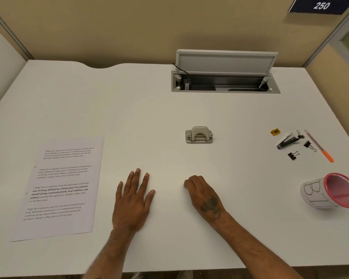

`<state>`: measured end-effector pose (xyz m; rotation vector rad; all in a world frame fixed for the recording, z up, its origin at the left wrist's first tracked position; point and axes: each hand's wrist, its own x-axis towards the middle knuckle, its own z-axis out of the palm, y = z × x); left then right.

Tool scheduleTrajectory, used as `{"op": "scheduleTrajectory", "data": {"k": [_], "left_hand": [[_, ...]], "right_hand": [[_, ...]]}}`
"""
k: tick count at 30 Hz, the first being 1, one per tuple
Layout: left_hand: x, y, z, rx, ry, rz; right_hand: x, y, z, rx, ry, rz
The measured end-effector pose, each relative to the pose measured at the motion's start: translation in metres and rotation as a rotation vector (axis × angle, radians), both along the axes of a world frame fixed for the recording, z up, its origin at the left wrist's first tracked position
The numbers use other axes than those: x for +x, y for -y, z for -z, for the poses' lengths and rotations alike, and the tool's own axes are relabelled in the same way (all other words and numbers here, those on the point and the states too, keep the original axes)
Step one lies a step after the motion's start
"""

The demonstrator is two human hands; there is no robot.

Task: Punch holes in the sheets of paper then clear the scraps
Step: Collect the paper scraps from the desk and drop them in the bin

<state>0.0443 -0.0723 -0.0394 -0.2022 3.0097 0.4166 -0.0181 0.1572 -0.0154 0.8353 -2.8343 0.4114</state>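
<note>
Hole punch (199,135) sits mid-bench (149,109), untouched. Printed sheets of paper (57,188) lie flat, well left of punch and nearer person; likely staged for feeding in. Left hand (132,200) flat on bench, near side of punch, fingers spread, holding nothing. Right hand (203,195) just beside it, fingers curled loosely under, nothing gripped. Pink cup (334,191) lies tipped far right of punch, probably for scraps. Binder clips (293,155), pen (318,146) right of punch. Punching not yet begun, judging by layout.
</note>
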Motion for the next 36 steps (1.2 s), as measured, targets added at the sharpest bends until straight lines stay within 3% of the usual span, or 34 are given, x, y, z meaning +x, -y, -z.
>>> {"op": "scheduleTrajectory", "data": {"k": [7,12,16,20,22,24,30,33,36], "left_hand": [[0.001,0.0,0.0,0.013,-0.002,-0.005],[0.002,0.0,-0.001,0.013,0.005,-0.011],[0.002,0.0,-0.001,0.026,0.003,-0.012],[0.0,-0.001,0.001,0.017,0.014,-0.025],[0.0,-0.001,0.002,0.011,0.021,-0.026],[0.0,0.0,0.004,0.002,0.023,-0.026],[0.0,0.002,0.008,-0.021,0.014,-0.013],[0.0,0.001,0.005,-0.026,0.023,-0.01],[0.001,-0.001,0.0,-0.016,0.032,-0.007]], "right_hand": [[0.004,0.002,-0.017,-0.796,0.725,0.667],[0.011,-0.009,-0.03,-1.76,1.148,0.754],[0.017,-0.044,-0.048,-2.209,1.159,0.7],[0.016,-0.13,-0.074,-2.357,0.85,0.693],[0.015,-0.183,-0.092,-2.319,0.671,0.716],[0.015,-0.231,-0.108,-2.148,0.53,0.808],[-0.004,-0.307,-0.124,-1.073,0.369,1.172],[-0.014,-0.318,-0.119,-0.715,0.345,1.196],[-0.016,-0.317,-0.118,-0.481,0.315,1.162]]}}
